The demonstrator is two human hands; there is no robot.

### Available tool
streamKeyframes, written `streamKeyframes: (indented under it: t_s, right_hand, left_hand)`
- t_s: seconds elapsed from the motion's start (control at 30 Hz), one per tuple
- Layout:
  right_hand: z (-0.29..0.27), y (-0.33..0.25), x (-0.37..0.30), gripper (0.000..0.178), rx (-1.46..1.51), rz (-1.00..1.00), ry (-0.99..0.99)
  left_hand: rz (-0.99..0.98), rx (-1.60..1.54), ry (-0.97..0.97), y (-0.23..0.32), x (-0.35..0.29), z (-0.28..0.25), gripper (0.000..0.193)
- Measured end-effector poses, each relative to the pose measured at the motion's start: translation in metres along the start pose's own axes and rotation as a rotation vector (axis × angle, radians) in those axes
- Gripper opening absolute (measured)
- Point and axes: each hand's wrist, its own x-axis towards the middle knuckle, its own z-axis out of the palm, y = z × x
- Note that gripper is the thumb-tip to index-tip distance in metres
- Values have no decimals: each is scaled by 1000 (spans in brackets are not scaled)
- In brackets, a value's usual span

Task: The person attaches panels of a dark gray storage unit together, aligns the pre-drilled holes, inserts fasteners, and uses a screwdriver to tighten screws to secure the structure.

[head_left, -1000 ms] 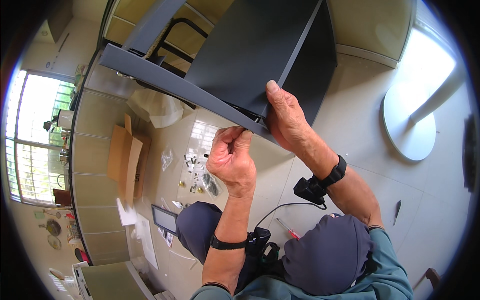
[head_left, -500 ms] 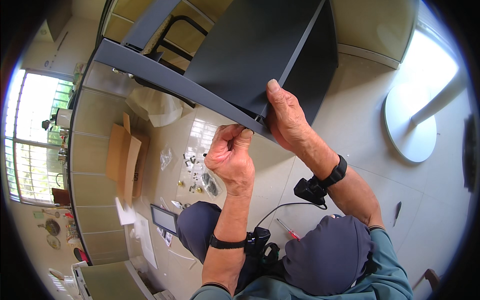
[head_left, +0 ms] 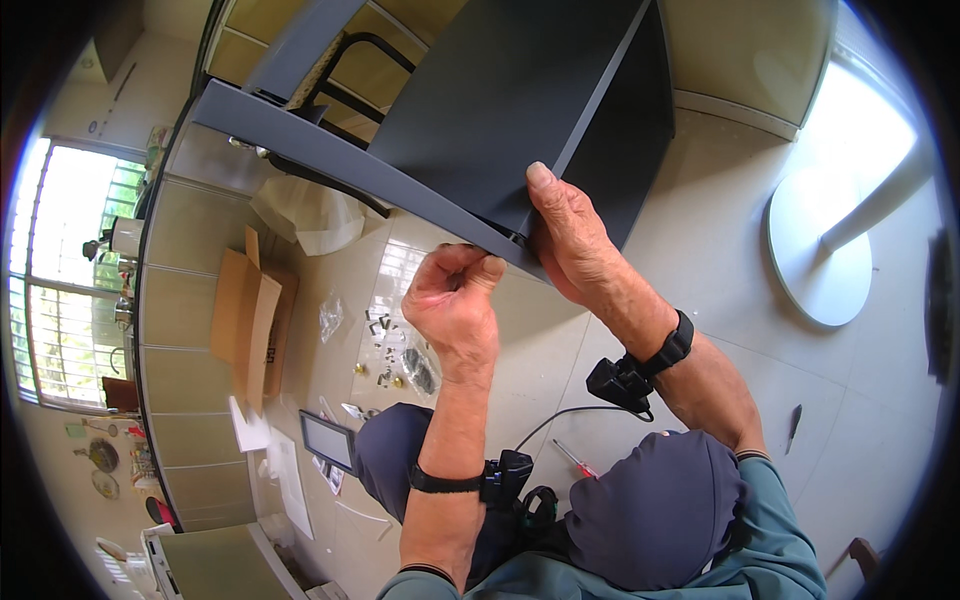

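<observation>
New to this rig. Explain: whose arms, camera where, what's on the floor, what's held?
No robot: these are a person's bare hands. The view is from a fisheye camera on that person's head, looking down, so straight edges bend. Black devices are strapped to both wrists.

The left hand has thumb and fingers pinched by the edge of a dark grey rail; anything between them is hidden. The right hand is at the corner where the rail meets a dark panel, its fingers mostly out of sight.

On the tiled floor: a screwdriver, small loose parts, a clear bag and an open cardboard box.
</observation>
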Motion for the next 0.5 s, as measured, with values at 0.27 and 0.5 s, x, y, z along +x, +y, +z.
streamKeyframes:
  t_s: [0.27, 0.5]
  right_hand:
    - [1, -4, -4, 58, -50, 39, 14]
    - [-5, -1, -1, 55, -108, -13, 22]
  left_hand:
    - [-101, -63, -56, -2, 9, -8, 25]
    - [-168, -31, -154, 5, 14, -2, 23]
